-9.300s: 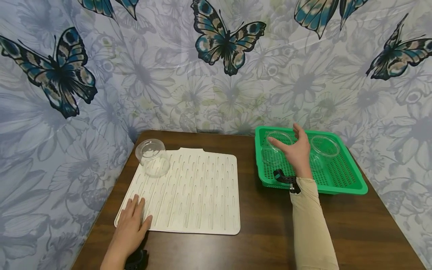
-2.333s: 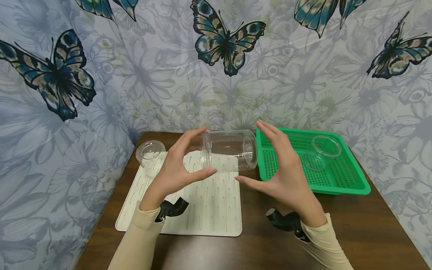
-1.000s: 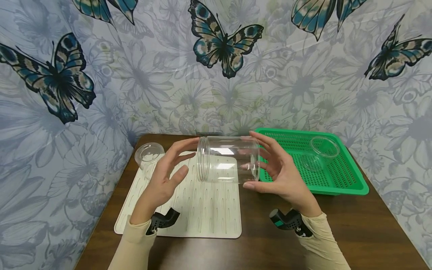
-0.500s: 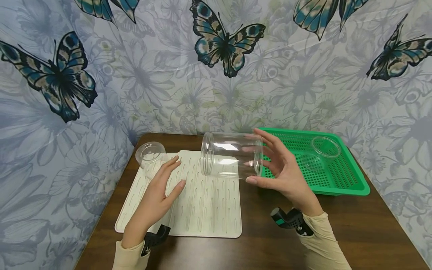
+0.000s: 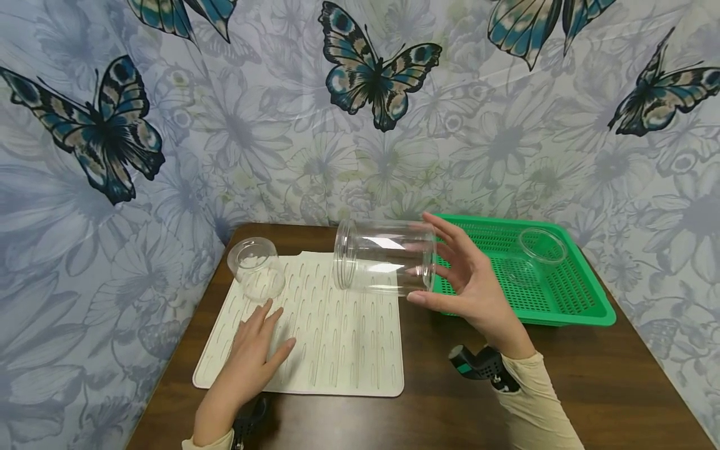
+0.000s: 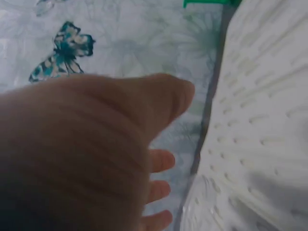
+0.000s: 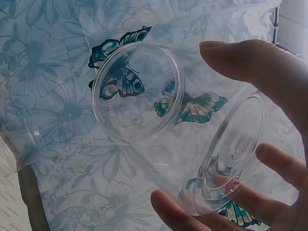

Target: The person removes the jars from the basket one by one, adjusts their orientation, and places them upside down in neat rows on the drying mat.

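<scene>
My right hand (image 5: 472, 281) grips a clear jar (image 5: 388, 257) by its base end, thumb below and fingers round the far side. The jar lies sideways in the air above the mat's back right, its rimmed mouth pointing left; the right wrist view shows that round mouth (image 7: 138, 91) and the base. Over the left part of the white ribbed mat (image 5: 337, 337), my left hand (image 5: 244, 359) has its fingers spread and holds nothing; whether it touches the mat I cannot tell. Just beyond its fingertips, another clear jar (image 5: 255, 269) stands at the mat's back left corner.
A green perforated basket (image 5: 585, 306) stands at the right, with one clear jar (image 5: 542, 245) in it. Brown wooden table (image 5: 439, 387) shows round the mat and basket. A butterfly-printed cloth (image 5: 253, 125) hangs behind the table.
A jar has left the basket and is now held over the mat. My right hand has taken its base; my left hand has come off its mouth and drawn back towards the near left.
</scene>
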`<state>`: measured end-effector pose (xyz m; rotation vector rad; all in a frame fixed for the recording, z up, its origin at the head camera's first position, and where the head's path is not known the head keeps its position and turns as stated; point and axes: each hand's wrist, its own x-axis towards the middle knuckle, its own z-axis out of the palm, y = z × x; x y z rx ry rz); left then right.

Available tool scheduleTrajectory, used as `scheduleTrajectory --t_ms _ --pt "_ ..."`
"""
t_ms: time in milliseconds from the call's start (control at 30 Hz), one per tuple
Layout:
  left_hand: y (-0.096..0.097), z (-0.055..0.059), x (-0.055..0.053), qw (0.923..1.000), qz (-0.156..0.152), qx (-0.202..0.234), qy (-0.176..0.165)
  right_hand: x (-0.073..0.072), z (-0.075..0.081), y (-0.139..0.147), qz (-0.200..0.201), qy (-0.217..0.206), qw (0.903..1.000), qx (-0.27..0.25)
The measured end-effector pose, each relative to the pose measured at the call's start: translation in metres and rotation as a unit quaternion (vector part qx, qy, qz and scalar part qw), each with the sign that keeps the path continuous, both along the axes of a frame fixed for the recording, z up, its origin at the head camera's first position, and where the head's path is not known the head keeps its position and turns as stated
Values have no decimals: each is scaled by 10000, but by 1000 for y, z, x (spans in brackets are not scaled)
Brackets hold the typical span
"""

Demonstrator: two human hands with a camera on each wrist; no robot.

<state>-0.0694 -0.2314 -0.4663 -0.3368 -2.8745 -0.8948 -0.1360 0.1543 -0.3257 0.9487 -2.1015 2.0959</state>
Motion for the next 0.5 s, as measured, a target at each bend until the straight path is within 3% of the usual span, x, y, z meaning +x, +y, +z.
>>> scheduleTrajectory --t_ms 200,300,500 --pt "-19 -17 10 9954 573 -248 -725 -1 -2 1 -173 -18 9997 149" --pt "-27 -23 14 9921 668 -220 -1042 -3 -4 1 -280 -40 9994 181" --pt "-37 -34 19 9879 745 -409 -1301 -5 -7 0 -350 -70 9990 267"
